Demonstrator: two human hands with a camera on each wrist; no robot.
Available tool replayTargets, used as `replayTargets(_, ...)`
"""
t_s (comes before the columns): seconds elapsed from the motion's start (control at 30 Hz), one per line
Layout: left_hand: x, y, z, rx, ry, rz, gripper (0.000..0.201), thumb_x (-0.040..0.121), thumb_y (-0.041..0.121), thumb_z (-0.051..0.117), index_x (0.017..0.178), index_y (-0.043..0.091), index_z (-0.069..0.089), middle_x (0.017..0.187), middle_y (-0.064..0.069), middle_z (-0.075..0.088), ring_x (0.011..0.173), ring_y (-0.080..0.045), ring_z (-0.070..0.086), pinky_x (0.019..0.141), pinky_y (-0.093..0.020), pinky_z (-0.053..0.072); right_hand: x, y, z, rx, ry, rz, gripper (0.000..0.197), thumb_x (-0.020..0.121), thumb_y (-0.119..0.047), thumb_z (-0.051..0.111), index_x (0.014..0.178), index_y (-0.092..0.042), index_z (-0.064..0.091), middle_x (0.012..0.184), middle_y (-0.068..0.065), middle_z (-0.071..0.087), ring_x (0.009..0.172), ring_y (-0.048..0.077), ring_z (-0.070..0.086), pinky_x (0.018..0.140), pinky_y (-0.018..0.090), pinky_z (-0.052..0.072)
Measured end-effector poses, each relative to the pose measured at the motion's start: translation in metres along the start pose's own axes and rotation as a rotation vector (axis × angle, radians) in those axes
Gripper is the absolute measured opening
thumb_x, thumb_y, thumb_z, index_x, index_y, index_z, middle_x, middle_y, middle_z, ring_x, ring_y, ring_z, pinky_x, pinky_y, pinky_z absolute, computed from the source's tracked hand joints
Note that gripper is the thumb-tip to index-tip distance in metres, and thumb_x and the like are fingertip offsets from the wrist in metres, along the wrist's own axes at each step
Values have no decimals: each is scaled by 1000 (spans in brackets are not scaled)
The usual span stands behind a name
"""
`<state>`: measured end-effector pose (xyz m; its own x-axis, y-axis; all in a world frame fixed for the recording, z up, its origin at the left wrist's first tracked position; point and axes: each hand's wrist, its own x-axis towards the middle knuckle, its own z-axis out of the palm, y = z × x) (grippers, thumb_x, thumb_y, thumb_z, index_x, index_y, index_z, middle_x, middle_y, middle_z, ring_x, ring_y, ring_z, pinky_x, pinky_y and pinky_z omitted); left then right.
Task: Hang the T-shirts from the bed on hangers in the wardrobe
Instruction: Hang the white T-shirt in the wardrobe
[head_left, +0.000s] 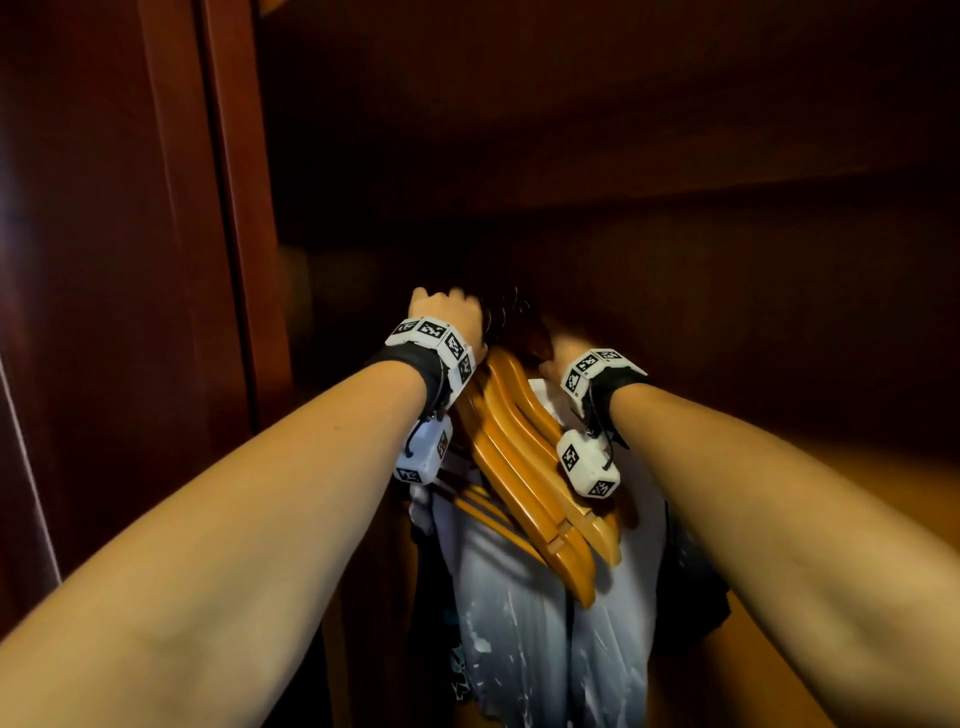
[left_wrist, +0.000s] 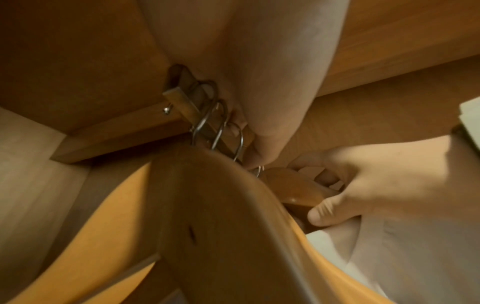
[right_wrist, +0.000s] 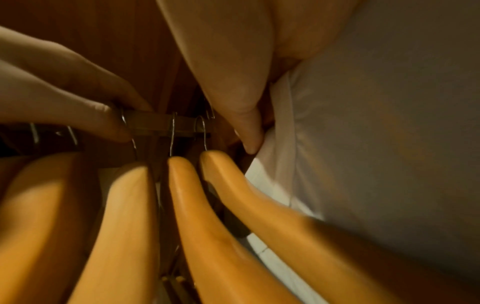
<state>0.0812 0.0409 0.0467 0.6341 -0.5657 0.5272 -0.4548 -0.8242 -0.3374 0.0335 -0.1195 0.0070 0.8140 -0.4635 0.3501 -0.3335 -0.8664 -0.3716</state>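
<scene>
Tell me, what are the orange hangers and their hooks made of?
The hangers look like wood with a smooth, glossy varnish: they shine orange-brown. Their hooks look like thin silver metal wire, glinting over the wooden rail.

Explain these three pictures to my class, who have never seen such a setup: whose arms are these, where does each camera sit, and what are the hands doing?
No machine here: a person wears one camera on the head and one on each wrist. The head view looks down both arms into a dark wooden wardrobe. The left hand reaches up to the rail, among the metal hooks of the wooden hangers. The right hand grips the top of a hanger that carries a white T-shirt. Light clothes hang below. The two wrist views show the same rail, close up, from below.
</scene>
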Motion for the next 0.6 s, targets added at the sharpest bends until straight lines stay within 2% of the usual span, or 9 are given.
replayTargets(0.07,-1,0,1,13,11,-7,64,93,51,56,143,14,41,142,-8,48,127,-27,52,107,-42,32,1,-1,4,-16,-23,-2,76,97,-9,60,158,-24,17,142,18,47,114,32,59,82,36,48)
replayTargets(0.17,0,0,4,23,33,-16,66,92,52,56,144,15,39,142,-8,48,127,-26,51,106,-42,32,2,-2,8,-17,-61,-4,68,97,-11,61,154,-21,27,138,16,51,117,33,58,92,41,49)
replayTargets(0.3,1,-1,7,65,29,18,73,93,54,54,153,26,24,145,-10,44,129,-29,49,108,-45,31,3,1,13,-21,-100,-3,57,98,-12,60,149,-15,35,134,16,55,118,32,58,97,42,48)
replayTargets(0.37,1,-1,8,92,23,32,70,94,55,52,153,29,26,145,-10,44,129,-29,49,108,-45,30,5,2,16,-37,-105,-8,56,99,-15,59,149,-15,36,133,15,56,118,31,58,98,41,48)
replayTargets(0.5,3,-1,8,105,25,31,68,93,58,51,151,29,29,145,-10,43,129,-30,48,109,-45,29,6,0,18,-86,-100,-10,53,102,-18,55,151,-14,35,136,16,55,120,32,57,92,37,45)
replayTargets(0.6,3,0,9,113,24,27,69,93,57,52,151,29,30,145,-10,42,130,-30,47,110,-45,27,5,-3,17,-109,-93,19,42,103,-20,51,144,-12,44,129,15,59,113,31,60,86,36,47)
